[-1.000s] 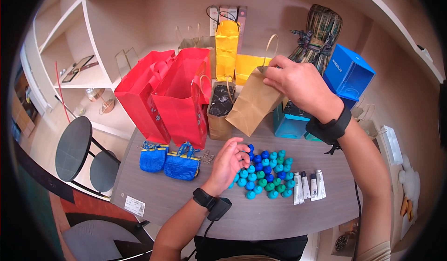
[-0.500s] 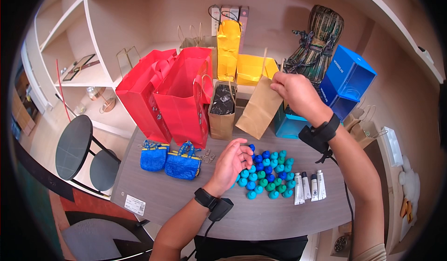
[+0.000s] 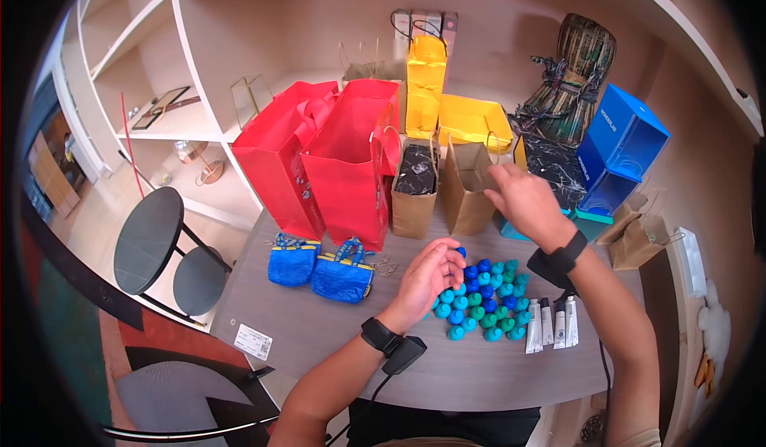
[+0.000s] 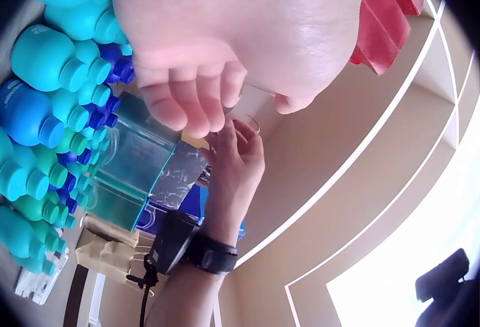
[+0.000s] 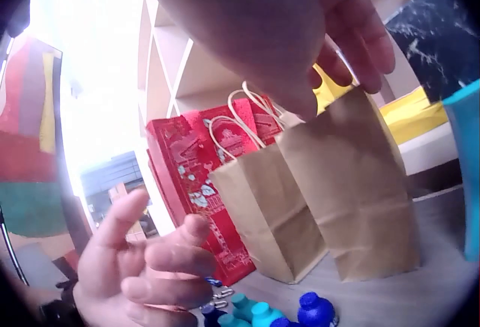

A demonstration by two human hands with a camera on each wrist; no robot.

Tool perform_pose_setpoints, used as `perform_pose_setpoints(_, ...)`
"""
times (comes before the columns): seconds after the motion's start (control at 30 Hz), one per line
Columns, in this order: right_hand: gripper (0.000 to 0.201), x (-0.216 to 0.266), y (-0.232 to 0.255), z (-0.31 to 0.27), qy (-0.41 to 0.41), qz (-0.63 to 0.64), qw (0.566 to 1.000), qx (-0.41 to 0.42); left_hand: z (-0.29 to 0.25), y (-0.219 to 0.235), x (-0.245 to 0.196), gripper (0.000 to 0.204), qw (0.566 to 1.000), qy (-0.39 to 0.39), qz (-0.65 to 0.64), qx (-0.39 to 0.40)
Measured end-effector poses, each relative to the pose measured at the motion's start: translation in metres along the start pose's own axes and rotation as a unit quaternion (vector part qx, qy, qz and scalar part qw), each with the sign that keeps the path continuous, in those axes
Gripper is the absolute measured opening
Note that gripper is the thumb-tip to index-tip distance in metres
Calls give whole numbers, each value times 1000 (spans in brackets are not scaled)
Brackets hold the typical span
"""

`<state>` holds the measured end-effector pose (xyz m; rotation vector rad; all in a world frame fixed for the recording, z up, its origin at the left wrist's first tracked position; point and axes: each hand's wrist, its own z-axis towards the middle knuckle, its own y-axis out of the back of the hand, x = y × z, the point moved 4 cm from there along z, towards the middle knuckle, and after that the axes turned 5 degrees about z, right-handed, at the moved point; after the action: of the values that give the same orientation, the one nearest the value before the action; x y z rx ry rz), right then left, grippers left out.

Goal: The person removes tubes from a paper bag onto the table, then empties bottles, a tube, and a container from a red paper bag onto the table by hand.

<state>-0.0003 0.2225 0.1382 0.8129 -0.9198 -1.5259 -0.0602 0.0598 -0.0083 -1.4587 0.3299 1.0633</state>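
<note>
A plain brown paper bag (image 3: pixel 465 195) stands upright on the grey table (image 3: pixel 319 331), next to a second brown bag (image 3: pixel 413 203) with black contents. My right hand (image 3: pixel 499 183) pinches the plain bag's top right rim. The right wrist view shows thumb and fingers of the right hand (image 5: pixel 330 80) closing on the plain brown bag's (image 5: pixel 360 185) edge. My left hand (image 3: pixel 447 267) rests at the left edge of a cluster of small blue, teal and green bottles (image 3: pixel 487 299). Its fingers are loosely curled and nothing shows between them in the left wrist view, where the left hand (image 4: pixel 225 110) hovers over the bottles (image 4: pixel 45 117).
Two tall red bags (image 3: pixel 343 160) stand left of the brown ones, with yellow bags (image 3: pixel 427 80) behind them. A black marbled box (image 3: pixel 550 164) and blue boxes (image 3: pixel 626 140) sit to the right. Two small blue bags (image 3: pixel 319 267) and several white tubes (image 3: pixel 550 323) lie on the table. A stool (image 3: pixel 152 239) stands at the left.
My right hand has brought the plain brown bag down from a tilted, lifted position and stood it upright beside the other brown bag. The left hand has stayed by the bottles.
</note>
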Motion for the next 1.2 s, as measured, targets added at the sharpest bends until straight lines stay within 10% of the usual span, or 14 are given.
perform_pose_setpoints(0.2, 29, 23, 36, -16, -8, 68, 998, 1, -2, -2, -35, 33, 998, -58, 1, -34)
perform_pose_setpoints(0.37, 36, 50, 53, -53, -22, 230, 970, 77, -21, 2, -129, 22, 900, -295, 267, -181)
perform_pose_setpoints(0.47, 37, 59, 63, -70, -40, 279, 951, 125, -28, -24, -196, 29, 709, -391, 519, -273)
perform_pose_setpoints(0.5, 37, 59, 65, -75, -42, 280, 951, 122, -29, -32, -214, 32, 624, -389, 615, -284)
perform_pose_setpoints(0.57, 37, 60, 68, -84, -27, 301, 942, 144, -25, -24, -227, 32, 597, -355, 668, -267)
perform_pose_setpoints(0.63, 35, 55, 67, -92, -1, 295, 948, 117, -16, -13, -224, 28, 450, -285, 819, -216)
perform_pose_setpoints(1.2, 33, 48, 87, -139, 15, 328, 934, 139, -34, -103, -319, 10, 370, -462, 764, -256)
